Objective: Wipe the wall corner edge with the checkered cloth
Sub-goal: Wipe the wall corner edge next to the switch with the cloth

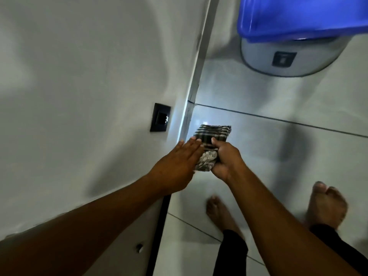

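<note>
One folded black-and-white checkered cloth [207, 145]. Two bare hands, left [177, 166] and right [225, 160]. Two bare feet [221, 214]. One black square wall switch plate [160, 117]. One blue-lidded grey plastic container [294, 34].

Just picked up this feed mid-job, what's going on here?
A person stands barefoot on a tiled floor at a wall corner. The right hand grips a folded checkered cloth close to the corner edge, near a dark wall switch. The left hand is open and flat, fingers against the cloth's side. A blue-lidded bin sits further along the floor. Whether the cloth touches the edge is unclear.
</note>
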